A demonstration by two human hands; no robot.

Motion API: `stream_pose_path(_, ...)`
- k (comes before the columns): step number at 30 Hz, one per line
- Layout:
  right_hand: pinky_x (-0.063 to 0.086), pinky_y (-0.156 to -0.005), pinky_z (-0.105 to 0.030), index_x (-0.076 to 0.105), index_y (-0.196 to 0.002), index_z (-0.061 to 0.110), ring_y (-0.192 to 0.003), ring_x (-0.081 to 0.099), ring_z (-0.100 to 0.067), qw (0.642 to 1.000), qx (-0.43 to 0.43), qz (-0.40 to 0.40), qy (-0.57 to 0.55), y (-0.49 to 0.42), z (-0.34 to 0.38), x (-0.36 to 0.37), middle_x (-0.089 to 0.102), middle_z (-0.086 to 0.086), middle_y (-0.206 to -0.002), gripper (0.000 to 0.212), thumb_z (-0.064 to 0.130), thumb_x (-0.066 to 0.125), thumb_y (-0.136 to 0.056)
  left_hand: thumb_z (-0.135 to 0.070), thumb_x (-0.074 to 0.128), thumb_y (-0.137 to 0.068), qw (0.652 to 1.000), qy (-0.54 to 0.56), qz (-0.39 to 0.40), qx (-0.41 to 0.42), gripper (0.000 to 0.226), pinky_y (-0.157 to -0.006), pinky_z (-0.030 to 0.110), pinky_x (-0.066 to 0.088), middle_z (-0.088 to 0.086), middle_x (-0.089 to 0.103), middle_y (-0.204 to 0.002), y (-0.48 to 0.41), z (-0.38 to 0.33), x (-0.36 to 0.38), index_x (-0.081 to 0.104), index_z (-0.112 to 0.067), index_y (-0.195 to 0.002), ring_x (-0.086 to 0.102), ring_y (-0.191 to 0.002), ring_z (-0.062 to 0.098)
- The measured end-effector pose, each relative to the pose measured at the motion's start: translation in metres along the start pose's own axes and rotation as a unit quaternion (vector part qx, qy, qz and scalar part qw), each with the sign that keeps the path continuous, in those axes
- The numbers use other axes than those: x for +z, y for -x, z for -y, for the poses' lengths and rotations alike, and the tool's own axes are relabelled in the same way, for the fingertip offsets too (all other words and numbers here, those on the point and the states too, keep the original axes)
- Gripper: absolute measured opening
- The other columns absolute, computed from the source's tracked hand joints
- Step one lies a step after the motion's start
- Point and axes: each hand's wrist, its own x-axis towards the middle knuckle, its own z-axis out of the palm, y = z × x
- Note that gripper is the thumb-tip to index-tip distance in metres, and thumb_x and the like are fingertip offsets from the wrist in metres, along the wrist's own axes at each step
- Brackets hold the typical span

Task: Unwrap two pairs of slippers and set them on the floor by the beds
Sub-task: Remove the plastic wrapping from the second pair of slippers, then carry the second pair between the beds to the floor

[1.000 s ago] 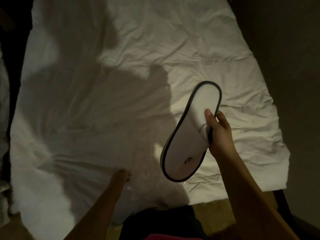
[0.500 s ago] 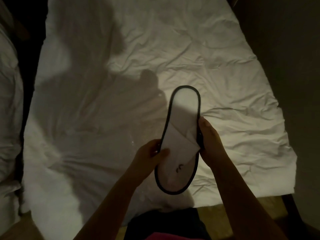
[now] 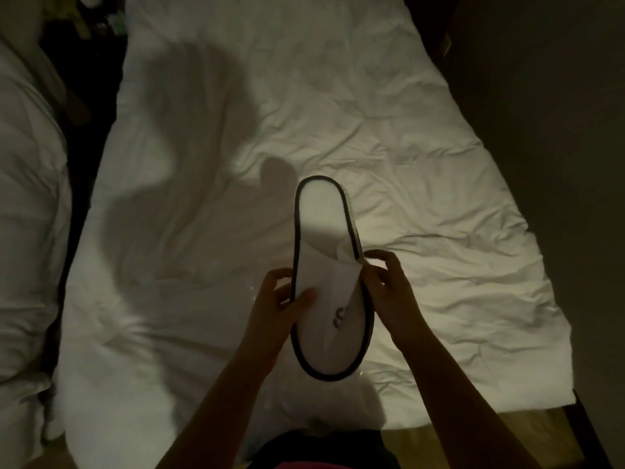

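Note:
A flat white slipper point(image 3: 323, 238) with a dark rim and a small dark logo hangs above the bed, heel end pointing away from me. My left hand point(image 3: 279, 301) grips its left edge, thumb on the toe cover. My right hand point(image 3: 389, 286) pinches the right edge where the toe cover begins. A second slipper looks stacked behind it, showing as a thin edge on the right side. A trace of clear plastic wrap point(image 3: 252, 292) glints on the sheet beside my left hand.
A bed with a crumpled white sheet point(image 3: 422, 164) fills the middle. A second white bed point(image 3: 27, 214) lies at the left across a dark gap point(image 3: 81, 137). Wooden floor point(image 3: 473, 441) shows at the bed's foot, and a dark wall stands on the right.
My left hand rose from the sheet and took the slipper's left edge. The slipper swung from tilted to nearly straight, and my right hand shifted to its right edge.

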Motion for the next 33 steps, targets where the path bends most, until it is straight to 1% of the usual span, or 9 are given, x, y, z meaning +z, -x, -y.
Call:
stream_pose_path(6,0.053,-0.085,-0.025,0.049,-0.133,0.035,-0.101,0.064,-0.006,0.99,-0.093,0.059,0.092,0.012,0.027,-0.02,0.062,0.016,-0.119,0.059,0.045,0.07,-0.079,-0.022,0.074,-0.076,0.998,0.055,0.018,0.024,0.035,-0.065,0.029,0.057,0.002,0.076,-0.096,0.019,-0.02,0.032,0.058,-0.022,-0.107,0.072,-0.087,0.018)
stream_pose_path(9,0.054,-0.081,-0.023,0.063,-0.119,0.037,-0.097,0.068,-0.005,0.989,-0.116,0.092,0.019,0.017,0.042,-0.035,0.072,0.017,-0.107,0.04,0.034,0.074,-0.081,-0.042,0.057,-0.082,0.982,0.18,0.044,-0.019,0.044,-0.072,0.035,0.058,0.011,0.074,-0.107,0.027,-0.029,0.044,0.066,-0.013,-0.115,0.07,-0.097,0.025)
stream_pose_path(15,0.059,-0.071,-0.026,0.063,-0.118,0.007,-0.088,0.072,-0.018,0.978,-0.03,0.175,-0.111,0.027,0.059,-0.057,0.076,-0.005,-0.099,0.041,0.004,0.075,-0.078,-0.029,0.039,-0.097,0.985,0.166,0.048,-0.004,0.039,-0.065,0.026,0.057,0.003,0.078,-0.089,0.045,-0.025,0.067,0.077,-0.022,-0.095,0.073,-0.083,0.016)
stream_pose_path(17,0.059,-0.071,-0.028,0.06,-0.118,0.0,-0.089,0.07,-0.021,0.969,-0.002,0.204,-0.138,0.034,0.059,-0.06,0.072,-0.013,-0.106,0.041,-0.001,0.071,-0.079,-0.049,0.062,-0.079,0.978,0.196,0.075,0.003,0.037,-0.068,0.028,0.057,0.003,0.078,-0.093,0.054,-0.024,0.071,0.077,-0.022,-0.097,0.073,-0.086,0.016)
stream_pose_path(20,0.06,-0.076,-0.035,0.059,-0.119,-0.001,-0.088,0.068,-0.023,0.97,0.014,0.201,-0.133,0.045,0.053,-0.061,0.07,-0.009,-0.103,0.042,0.0,0.072,-0.079,-0.059,0.087,-0.036,0.961,0.263,0.084,-0.02,0.072,-0.065,0.035,0.059,0.009,0.077,-0.089,0.062,-0.021,0.073,0.078,-0.014,-0.092,0.073,-0.079,0.02)
stream_pose_path(24,0.058,-0.079,-0.03,0.062,-0.113,0.007,-0.091,0.067,-0.015,0.986,-0.033,0.155,-0.046,0.055,0.048,-0.064,0.069,-0.001,-0.102,0.042,0.011,0.079,-0.075,-0.074,0.061,-0.062,0.951,0.29,0.08,-0.078,0.091,-0.097,0.052,0.044,0.021,0.064,-0.121,0.08,-0.015,0.069,0.059,-0.009,-0.127,0.06,-0.11,0.035)
stream_pose_path(27,0.059,-0.081,-0.038,0.061,-0.106,0.0,-0.092,0.069,-0.025,0.988,-0.047,0.119,-0.082,0.06,0.044,-0.07,0.07,-0.016,-0.105,0.034,0.007,0.076,-0.077,-0.073,0.029,-0.083,0.949,0.303,0.057,-0.073,0.082,-0.093,0.043,0.05,0.017,0.067,-0.122,0.095,-0.006,0.05,0.064,-0.011,-0.122,0.062,-0.114,0.032)
stream_pose_path(31,0.053,-0.065,-0.034,0.056,-0.099,0.004,-0.077,0.065,-0.024,0.99,-0.054,0.101,-0.087,0.076,0.047,-0.064,0.062,-0.018,-0.083,0.029,0.01,0.075,-0.079,-0.044,0.047,-0.081,0.955,0.297,-0.003,0.01,0.044,-0.066,0.03,0.059,0.009,0.078,-0.087,0.123,0.001,0.02,0.078,-0.015,-0.092,0.074,-0.082,0.023)
stream_pose_path(33,0.053,-0.071,-0.036,0.057,-0.104,0.005,-0.08,0.067,-0.027,0.988,-0.051,0.115,-0.085,0.094,0.049,-0.045,0.063,-0.026,-0.088,0.03,0.01,0.074,-0.08,-0.042,0.064,-0.073,0.949,0.312,0.015,0.035,0.037,-0.065,0.031,0.059,0.008,0.077,-0.081,0.143,0.004,-0.003,0.077,-0.012,-0.091,0.073,-0.074,0.022)
